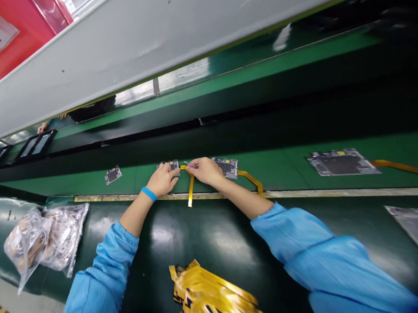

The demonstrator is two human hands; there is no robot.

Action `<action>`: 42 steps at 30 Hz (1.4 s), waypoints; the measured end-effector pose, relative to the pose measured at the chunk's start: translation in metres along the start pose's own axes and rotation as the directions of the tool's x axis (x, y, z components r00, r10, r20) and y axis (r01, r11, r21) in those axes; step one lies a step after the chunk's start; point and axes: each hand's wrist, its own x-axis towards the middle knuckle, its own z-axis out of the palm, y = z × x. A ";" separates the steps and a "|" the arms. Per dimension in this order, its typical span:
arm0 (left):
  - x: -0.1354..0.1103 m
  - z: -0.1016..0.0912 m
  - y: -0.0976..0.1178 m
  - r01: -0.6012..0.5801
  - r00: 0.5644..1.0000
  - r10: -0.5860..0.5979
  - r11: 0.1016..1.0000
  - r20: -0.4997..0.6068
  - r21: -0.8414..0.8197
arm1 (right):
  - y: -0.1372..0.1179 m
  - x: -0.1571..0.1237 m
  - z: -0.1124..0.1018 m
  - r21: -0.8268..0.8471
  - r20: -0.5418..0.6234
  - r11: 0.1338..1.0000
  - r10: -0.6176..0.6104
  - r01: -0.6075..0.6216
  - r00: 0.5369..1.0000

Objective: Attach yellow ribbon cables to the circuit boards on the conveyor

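My left hand [163,179] rests on a small circuit board [172,165] on the green conveyor belt [288,165], fingers curled over its near edge. My right hand [205,169] is pinched on the end of a yellow flex cable [191,186] right at that board; the cable hangs down toward me over the belt's edge. Just right of my right hand lies a second small board [226,167] with its own yellow flex cable [252,179] attached. Both arms wear blue sleeves, and a blue wristband is on my left wrist.
A pile of loose yellow flex cables [212,294] lies on the dark bench near me. Plastic bags of parts [43,240] sit at the left. Another small board [113,174] and a larger board [342,162] lie on the belt. Tablets [36,145] stand far left.
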 end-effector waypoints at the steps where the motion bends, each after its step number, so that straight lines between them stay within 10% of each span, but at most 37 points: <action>1: 0.000 0.000 0.001 -0.006 1.000 0.006 1.000 0.004 0.012 | 0.002 0.000 -0.001 0.003 -0.001 1.000 0.000 0.000 1.000; 42: 0.018 0.010 0.050 -0.069 0.998 0.069 0.998 -0.006 0.000 | 0.058 0.016 -0.034 0.061 0.066 0.996 -0.068 0.064 0.995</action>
